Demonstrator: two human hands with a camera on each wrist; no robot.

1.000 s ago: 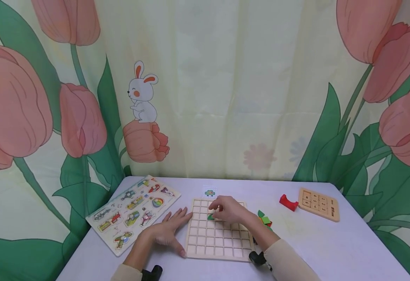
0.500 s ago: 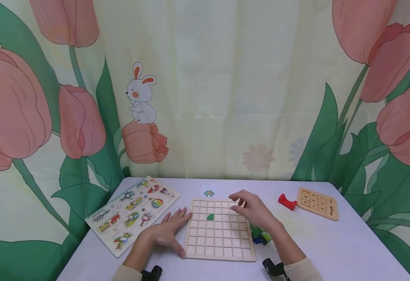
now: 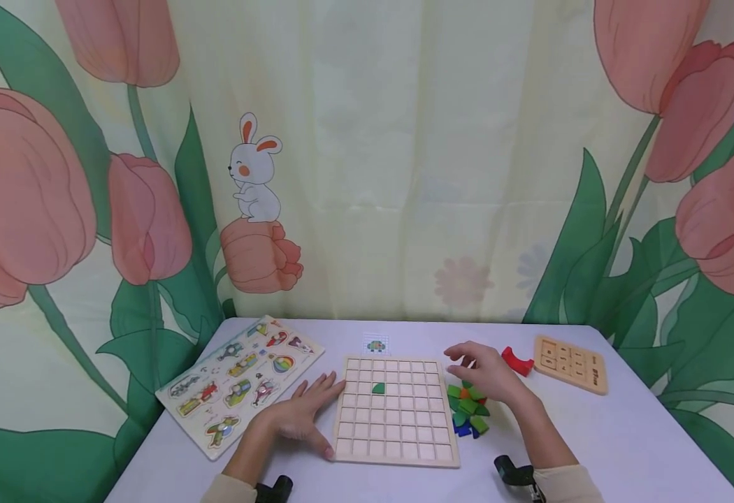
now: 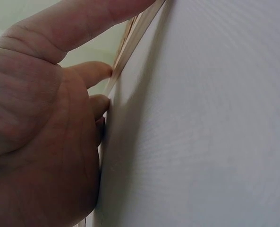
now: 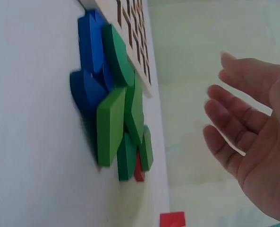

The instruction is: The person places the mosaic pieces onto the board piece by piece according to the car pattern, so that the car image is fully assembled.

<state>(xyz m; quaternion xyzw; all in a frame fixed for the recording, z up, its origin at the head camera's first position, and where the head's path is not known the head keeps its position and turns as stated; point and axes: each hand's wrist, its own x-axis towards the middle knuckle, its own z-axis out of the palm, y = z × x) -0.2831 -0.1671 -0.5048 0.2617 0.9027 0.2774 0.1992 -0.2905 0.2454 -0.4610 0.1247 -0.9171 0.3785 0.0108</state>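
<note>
In the head view a wooden grid board [image 3: 396, 433] lies mid-table, with one green quarter-round piece [image 3: 378, 388] in a cell toward its upper left. My left hand [image 3: 300, 417] rests flat at the board's left side, fingers spread, thumb and fingertips at its edge; the left wrist view shows the thumb along the wooden rim [image 4: 139, 30]. Above a heap of colored blocks [image 3: 468, 405], right of the board, hovers my right hand [image 3: 486, 370], fingers loosely bent and holding nothing. Green and blue blocks [image 5: 110, 127] fill the heap in the right wrist view, below the hand.
A small card [image 3: 376, 344] with a green turtle-like picture lies behind the board. On the left is a picture puzzle board [image 3: 216, 391]. A red arched block [image 3: 517, 362] and a wooden number board [image 3: 571, 365] lie at the right. A tulip-print curtain [image 3: 367, 175] hangs behind.
My right hand has left the green piece on the board and moved right, over the block heap, which is now uncovered. My left hand stays at the board's edge.
</note>
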